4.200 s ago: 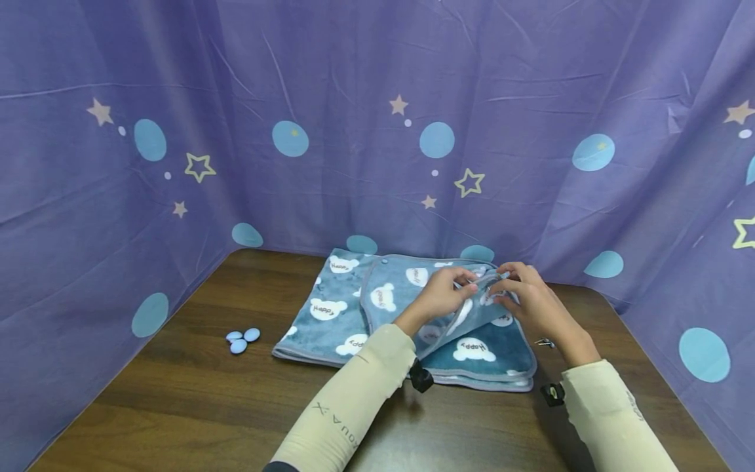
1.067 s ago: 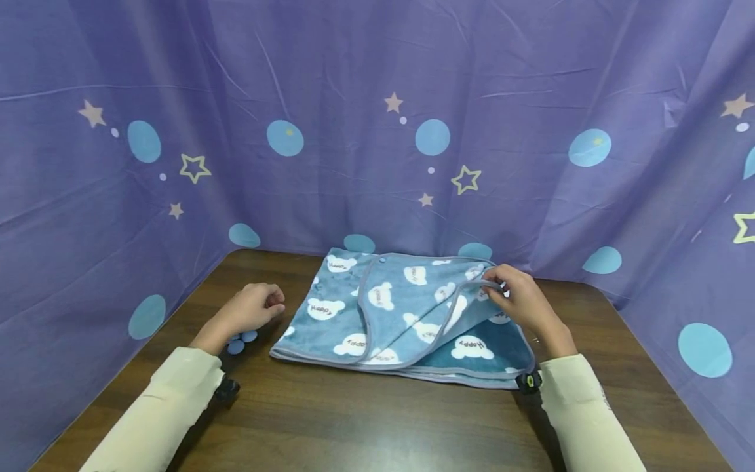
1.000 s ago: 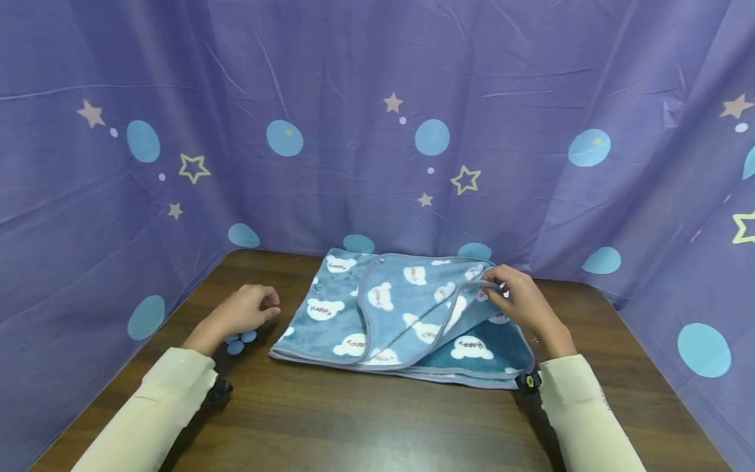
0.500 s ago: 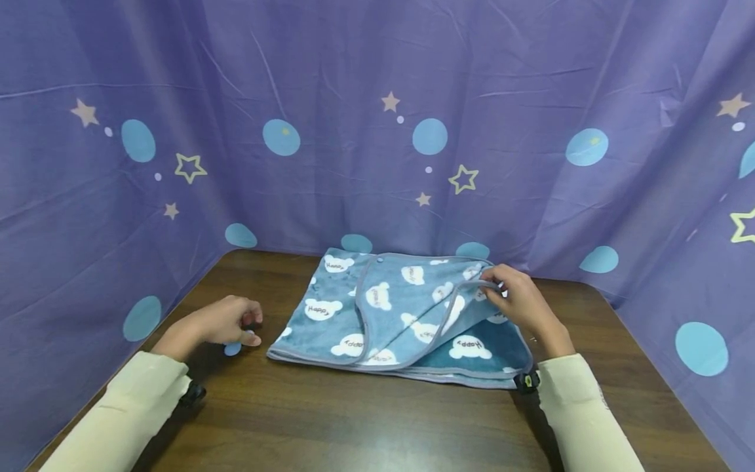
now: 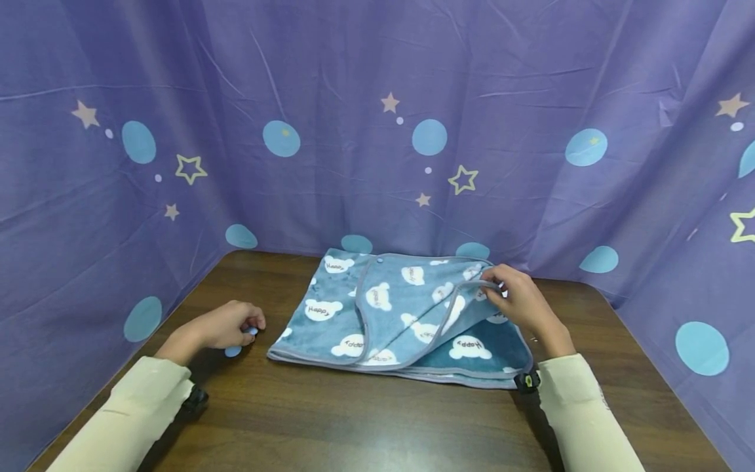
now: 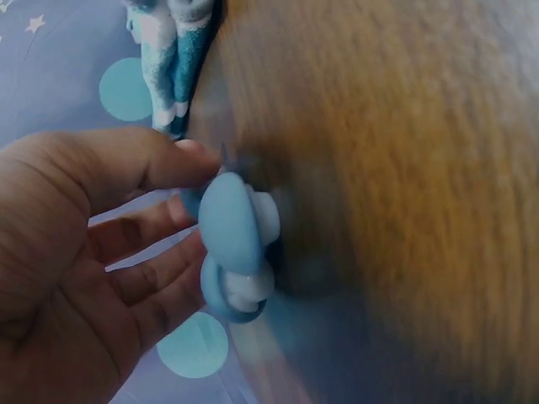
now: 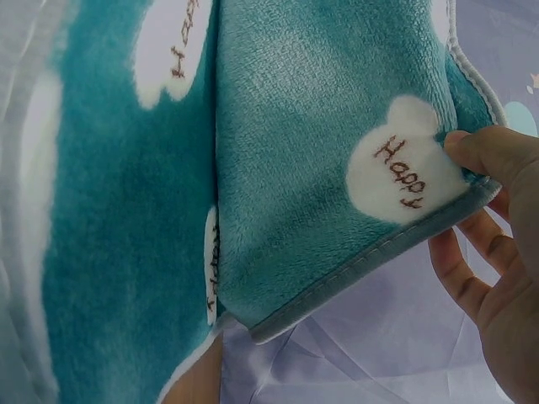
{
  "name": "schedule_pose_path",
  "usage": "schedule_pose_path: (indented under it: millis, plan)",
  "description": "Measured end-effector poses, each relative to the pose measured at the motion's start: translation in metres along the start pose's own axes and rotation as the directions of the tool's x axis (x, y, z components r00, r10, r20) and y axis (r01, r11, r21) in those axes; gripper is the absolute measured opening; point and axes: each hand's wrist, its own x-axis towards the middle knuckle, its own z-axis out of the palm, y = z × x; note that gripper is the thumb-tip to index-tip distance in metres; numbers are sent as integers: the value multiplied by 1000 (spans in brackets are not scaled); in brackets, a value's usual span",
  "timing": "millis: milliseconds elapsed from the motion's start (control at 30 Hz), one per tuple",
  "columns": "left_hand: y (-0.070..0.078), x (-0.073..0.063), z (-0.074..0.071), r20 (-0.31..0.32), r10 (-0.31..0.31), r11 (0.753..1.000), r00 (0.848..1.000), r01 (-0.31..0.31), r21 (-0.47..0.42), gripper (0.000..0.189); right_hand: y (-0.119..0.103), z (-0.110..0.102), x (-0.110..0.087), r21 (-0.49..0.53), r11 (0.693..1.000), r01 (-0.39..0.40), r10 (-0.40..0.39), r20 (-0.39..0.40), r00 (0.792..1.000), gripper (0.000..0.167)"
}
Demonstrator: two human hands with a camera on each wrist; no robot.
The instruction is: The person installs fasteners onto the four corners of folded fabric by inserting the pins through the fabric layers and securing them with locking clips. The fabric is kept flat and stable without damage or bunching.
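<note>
A teal fleece blanket (image 5: 383, 314) with white bear heads and "Happy" lettering lies folded in layers on the table. My right hand (image 5: 522, 298) pinches the grey-edged corner of its top flap and holds it raised; in the right wrist view the thumb lies on the fleece (image 7: 312, 168). At the left my left hand (image 5: 227, 324) is over the small blue, mushroom-shaped pieces (image 6: 229, 223) with white stems. Its thumb and forefinger tips come close around a blue bit behind these pieces, partly hidden. Whether they grip it cannot be told.
The wooden table (image 5: 354, 419) reaches a purple star-print curtain (image 5: 366, 131) behind and at both sides. Beside my right wrist a small shiny object (image 5: 534, 339) lies on the table, mostly hidden by the forearm.
My left hand left the blanket and moved left to the blue pieces, its fingers drawing closer together over the last half second. The right hand keeps holding the raised blanket corner.
</note>
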Motion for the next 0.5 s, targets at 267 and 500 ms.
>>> schedule_pose_path:
  millis: [267, 500]
  plan:
    - [-6, 8, 5, -31, -6, 1000, 999, 5, -30, 19, 0, 0, -1, 12, 1000, -8, 8, 9, 1000, 24]
    - [-18, 13, 6, -87, -51, 994, 995, 41, -104, 18, 0, -2, -1, 13, 1000, -17, 16, 17, 1000, 23]
